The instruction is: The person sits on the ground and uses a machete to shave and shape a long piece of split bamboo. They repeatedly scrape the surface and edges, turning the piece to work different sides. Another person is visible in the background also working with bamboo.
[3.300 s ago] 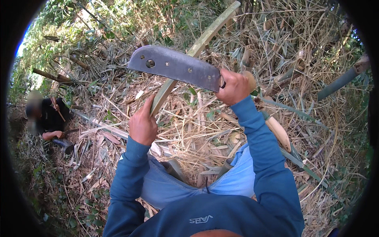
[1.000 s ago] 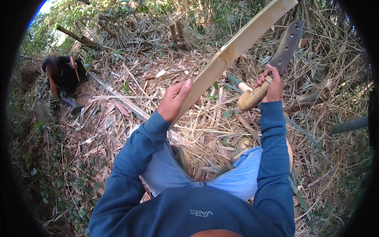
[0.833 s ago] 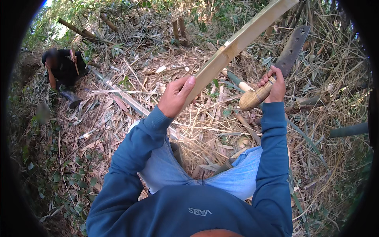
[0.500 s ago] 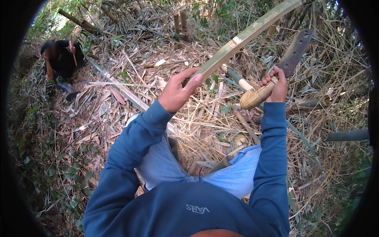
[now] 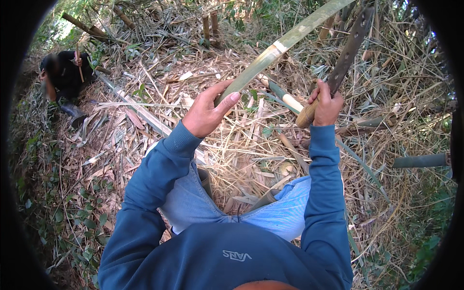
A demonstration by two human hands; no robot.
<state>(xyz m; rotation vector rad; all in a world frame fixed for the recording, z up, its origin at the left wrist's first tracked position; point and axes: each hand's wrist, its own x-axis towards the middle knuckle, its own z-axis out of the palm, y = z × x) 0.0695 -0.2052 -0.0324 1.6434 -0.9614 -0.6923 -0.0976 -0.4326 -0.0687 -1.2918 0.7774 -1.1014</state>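
the left hand point(image 5: 211, 110) grips a bamboo strip point(image 5: 263, 60), the right hand point(image 5: 327, 105) a knife point(image 5: 349, 54).

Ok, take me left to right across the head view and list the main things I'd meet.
Person in black → left hand → pale mark on the bamboo strip → right hand gripping the knife → green bamboo pole.

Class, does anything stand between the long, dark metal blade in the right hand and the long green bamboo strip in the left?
Nothing visible does. The right hand holds the blade apart from the strip in the left hand; a slanting brown bamboo stump seen between stands behind both.
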